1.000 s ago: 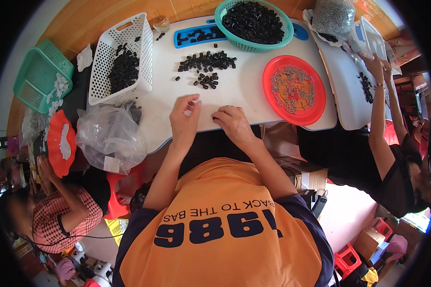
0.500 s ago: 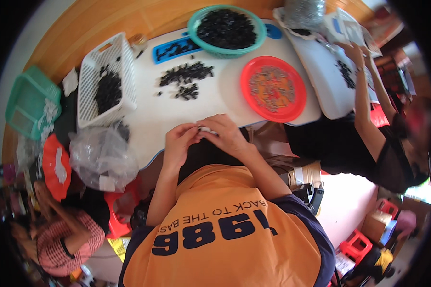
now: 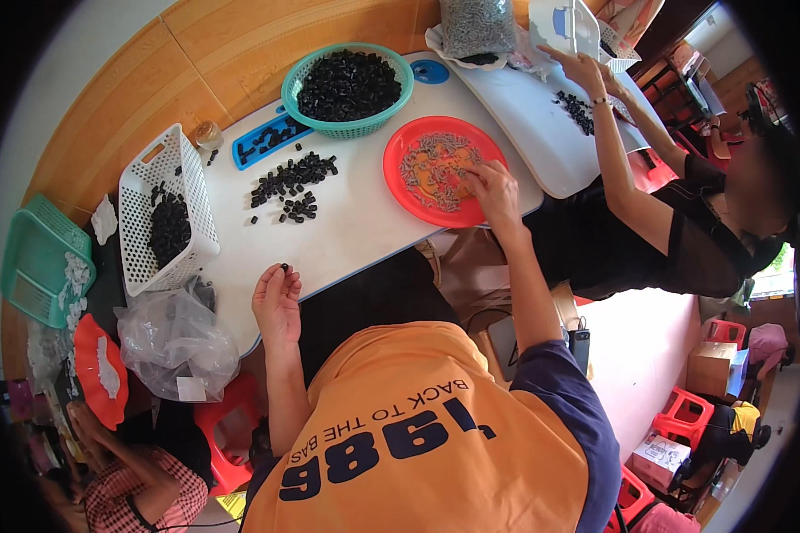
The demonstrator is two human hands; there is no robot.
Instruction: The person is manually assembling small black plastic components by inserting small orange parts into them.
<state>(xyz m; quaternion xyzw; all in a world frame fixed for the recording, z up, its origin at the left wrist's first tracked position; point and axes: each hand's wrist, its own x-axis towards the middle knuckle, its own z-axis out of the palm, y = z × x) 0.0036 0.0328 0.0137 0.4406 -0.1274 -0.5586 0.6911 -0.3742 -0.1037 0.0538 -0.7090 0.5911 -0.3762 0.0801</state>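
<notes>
Near the table's front edge, my left hand (image 3: 278, 300) is closed, pinching a small black plastic piece (image 3: 284, 266) between thumb and fingertip. My right hand (image 3: 498, 194) reaches over the right side of a round red plate (image 3: 480, 140), fingertips pinched together among small metal screws (image 3: 425, 167). Whether a screw is between those fingers is too small to tell. Beyond my left hand, a loose pile of black plastic pieces (image 3: 293, 180) lies on the white table (image 3: 347, 226).
At the back stands a green basket (image 3: 298, 111) of black pieces, overlapping a blue tray (image 3: 249, 158). A white basket (image 3: 206, 218) and a clear plastic bag (image 3: 173, 342) are at left. On the right a co-worker's arms (image 3: 627, 182) reach over another table (image 3: 542, 164).
My hands were together at the table edge and have parted. The right hand went right and forward into the red plate; the left moved left with the black piece. The view has shifted.
</notes>
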